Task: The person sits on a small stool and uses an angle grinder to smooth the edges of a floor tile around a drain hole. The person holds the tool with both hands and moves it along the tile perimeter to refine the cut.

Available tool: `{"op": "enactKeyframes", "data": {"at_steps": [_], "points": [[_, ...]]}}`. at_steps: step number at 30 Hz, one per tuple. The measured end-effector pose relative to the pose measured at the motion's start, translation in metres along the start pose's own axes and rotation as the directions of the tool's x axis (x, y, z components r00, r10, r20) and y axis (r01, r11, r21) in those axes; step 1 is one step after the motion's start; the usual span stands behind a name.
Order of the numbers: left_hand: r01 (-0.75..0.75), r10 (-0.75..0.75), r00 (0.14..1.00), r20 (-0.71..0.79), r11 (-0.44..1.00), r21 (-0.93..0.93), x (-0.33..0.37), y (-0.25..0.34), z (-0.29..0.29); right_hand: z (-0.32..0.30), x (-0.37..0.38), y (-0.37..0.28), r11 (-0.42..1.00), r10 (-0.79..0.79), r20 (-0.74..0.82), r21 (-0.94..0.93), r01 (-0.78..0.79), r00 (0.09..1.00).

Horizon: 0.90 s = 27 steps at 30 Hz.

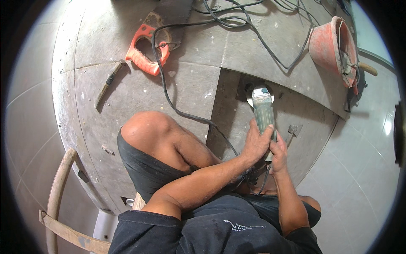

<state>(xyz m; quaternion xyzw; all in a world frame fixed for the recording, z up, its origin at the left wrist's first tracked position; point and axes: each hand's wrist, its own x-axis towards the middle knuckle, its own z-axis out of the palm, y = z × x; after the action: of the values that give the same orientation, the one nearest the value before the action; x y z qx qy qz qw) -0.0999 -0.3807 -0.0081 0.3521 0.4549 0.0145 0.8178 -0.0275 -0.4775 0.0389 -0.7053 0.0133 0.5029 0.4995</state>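
Observation:
Both of my hands are wrapped round a green angle grinder point(264, 115). My left hand point(255, 142) is closed on the side of its body, and my right hand point(279, 151) is closed at the rear end by the cable. The grinder's head and pale disc point away from me, over a dark square cutout point(244, 89) in a grey floor tile point(230, 122). Whether the disc touches the tile, I cannot tell. A small flat-bladed scraper point(294, 130) lies on the tile, right of my hands. The black power cable point(186, 113) runs past my left knee.
An orange-handled handsaw point(148, 53) and a narrow knife-like tool point(109, 86) lie at the upper left. At the upper right, a dusty red bucket point(327, 44) sits with a wooden-handled tool point(368, 69). Cable coils spread at the back. A wooden frame point(59, 190) stands lower left.

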Motion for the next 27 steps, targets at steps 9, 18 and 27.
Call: {"op": "enactKeyframes", "data": {"at_steps": [9, 18, 27], "points": [[0.006, -0.006, 1.0, -0.006, 1.0, -0.014, 0.0036, -0.0044, -0.0007, 0.0095, 0.0003, -0.0084, 0.999, 0.049, -0.038, 0.017, -0.048, 0.998], [0.029, -0.029, 1.0, -0.001, 1.0, -0.012, 0.0038, 0.0014, -0.0034, 0.0094, 0.0034, -0.0053, 0.998, 0.036, -0.034, 0.048, -0.034, 0.999], [0.028, -0.027, 1.0, -0.011, 0.999, 0.035, 0.0025, -0.0009, -0.0003, 0.0056, 0.0021, -0.0061, 1.0, 0.005, -0.024, 0.023, -0.005, 1.0]]}}
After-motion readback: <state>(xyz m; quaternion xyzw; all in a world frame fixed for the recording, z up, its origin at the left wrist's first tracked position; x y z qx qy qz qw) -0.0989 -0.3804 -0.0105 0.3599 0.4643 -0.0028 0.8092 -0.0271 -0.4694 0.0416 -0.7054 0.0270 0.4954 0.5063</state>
